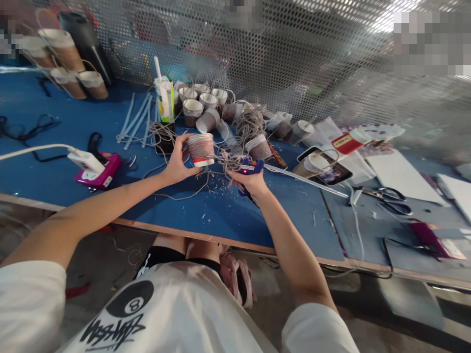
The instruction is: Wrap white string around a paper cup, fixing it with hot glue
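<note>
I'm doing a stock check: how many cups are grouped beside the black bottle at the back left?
4 in view: the upper left cup, the upper right cup, the lower left cup and the lower right cup. Others may be hidden behind them.

cup (pixel 201 148) left of glue gun (pixel 253 166)

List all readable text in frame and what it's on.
"8": on the black ball print of the white shirt.
Black script below the ball, same shirt: too stylised to read reliably.
Pale label on the glue gun in the right hand: too small.
Yellow-green carton: print too small and blurred.
Red label, right side: too blurred.
Nothing else is legible.
</note>
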Demonstrator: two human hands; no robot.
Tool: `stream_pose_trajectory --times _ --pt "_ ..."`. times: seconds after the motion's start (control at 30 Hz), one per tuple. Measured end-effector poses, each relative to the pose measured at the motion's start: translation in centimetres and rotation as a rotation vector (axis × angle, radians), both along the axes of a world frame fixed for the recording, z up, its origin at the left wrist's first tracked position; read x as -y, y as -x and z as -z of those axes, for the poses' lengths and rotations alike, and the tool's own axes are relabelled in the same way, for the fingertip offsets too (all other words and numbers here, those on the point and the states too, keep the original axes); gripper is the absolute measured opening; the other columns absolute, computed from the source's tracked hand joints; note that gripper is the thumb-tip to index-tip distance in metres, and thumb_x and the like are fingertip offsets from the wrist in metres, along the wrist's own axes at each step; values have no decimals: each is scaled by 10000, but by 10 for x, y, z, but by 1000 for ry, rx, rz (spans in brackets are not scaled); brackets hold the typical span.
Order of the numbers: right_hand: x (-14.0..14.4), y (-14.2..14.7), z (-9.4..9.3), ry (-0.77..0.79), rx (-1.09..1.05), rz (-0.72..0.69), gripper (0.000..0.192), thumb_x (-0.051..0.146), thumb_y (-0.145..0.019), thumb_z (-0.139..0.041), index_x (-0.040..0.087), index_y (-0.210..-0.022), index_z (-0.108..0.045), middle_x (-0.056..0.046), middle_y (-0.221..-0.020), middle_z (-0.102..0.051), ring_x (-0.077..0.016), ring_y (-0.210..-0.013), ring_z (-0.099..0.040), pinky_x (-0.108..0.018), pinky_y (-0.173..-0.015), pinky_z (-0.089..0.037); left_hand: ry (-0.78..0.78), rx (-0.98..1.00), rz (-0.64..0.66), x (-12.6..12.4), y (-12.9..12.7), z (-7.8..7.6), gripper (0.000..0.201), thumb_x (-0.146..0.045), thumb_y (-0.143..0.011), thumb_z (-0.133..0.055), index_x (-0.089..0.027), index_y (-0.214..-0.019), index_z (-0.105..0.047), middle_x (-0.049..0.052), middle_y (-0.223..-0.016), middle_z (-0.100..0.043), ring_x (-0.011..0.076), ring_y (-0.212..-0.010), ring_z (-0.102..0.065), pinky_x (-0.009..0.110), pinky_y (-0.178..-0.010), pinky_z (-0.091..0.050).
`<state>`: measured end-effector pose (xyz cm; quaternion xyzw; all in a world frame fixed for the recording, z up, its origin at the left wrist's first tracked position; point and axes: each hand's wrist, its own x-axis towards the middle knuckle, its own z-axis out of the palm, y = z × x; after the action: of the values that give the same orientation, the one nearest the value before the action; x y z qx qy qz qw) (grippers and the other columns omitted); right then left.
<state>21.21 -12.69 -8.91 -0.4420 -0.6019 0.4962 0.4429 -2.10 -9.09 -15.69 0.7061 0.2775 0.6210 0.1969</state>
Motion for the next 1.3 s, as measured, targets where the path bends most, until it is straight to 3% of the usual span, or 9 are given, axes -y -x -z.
stream_pose_trajectory --times 0.17,0.5,0.87,1.07,1.3 --pt "1 -1 -1 8 -6 8 270 396 -570 -820 219 -583 -617 53 -408 -490 -98 -346 -410 -315 -389 -488 -9 0 3 0 0 1 855 -616 -707 -802 -306 -1369 -358 75 -1280 -437 218 -1182 -536 342 -971 -533" --pt "1 -3 -1 56 24 49 271 411 -566 -824 203 -601 -654 38 -388 -503 -91 -304 -384 -245 -285 -294 18 50 71 -3 1 4 868 -576 -685 -838 -318 -1364 -364 81 -1303 -459 237 -1222 -545 382 -988 -550" --pt "4 -2 -11 86 26 94 283 393 -528 -808 201 -560 -602 32 -413 -520 -97 -304 -423 -252 -297 -325 29 22 87 -7 6 10 895 -590 -711 -816 -342 -1396 -298 79 -1342 -447 258 -1281 -522 456 -1092 -491" --pt "4 -3 -13 108 41 114 294 392 -532 -816 200 -601 -604 34 -431 -520 -112 -347 -460 -251 -325 -355 24 30 75 -8 6 11 902 -592 -704 -821 -333 -1394 -300 81 -1324 -466 242 -1245 -548 398 -1006 -541" --pt "-2 -6 -5 135 73 146 333 421 -524 -807 219 -525 -543 50 -364 -464 -93 -311 -404 -242 -308 -329 -22 57 87 -8 5 7 880 -601 -707 -813 -340 -1382 -313 68 -1310 -451 220 -1199 -555 379 -993 -532"
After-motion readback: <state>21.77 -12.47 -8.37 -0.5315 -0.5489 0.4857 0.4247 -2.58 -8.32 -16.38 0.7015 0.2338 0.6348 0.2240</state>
